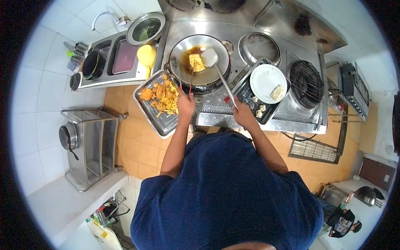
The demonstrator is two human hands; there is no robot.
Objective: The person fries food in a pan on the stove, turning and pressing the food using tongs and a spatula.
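A wok (175, 56) with brown oil in its bottom sits on the stove, and a golden fried piece of food (196, 62) lies in it. My left hand (186, 104) is closed around thin metal tongs (192, 78) with red grips, whose prongs reach over the wok's near side. A long-handled wok spatula (225, 85) is gripped in my right hand (243, 113); its broad head rests in the wok beside the fried piece. Left of my left hand, a metal tray (163, 128) holds fries and browned fried pieces.
Right of the wok, a white plate (266, 79) with a pale battered piece sits on a dark tray (266, 115). A metal lid (260, 48) lies behind it, near a grated burner (307, 83). The sink (124, 56) and yellow dipper (146, 54) are left. Another person (342, 221) is far right.
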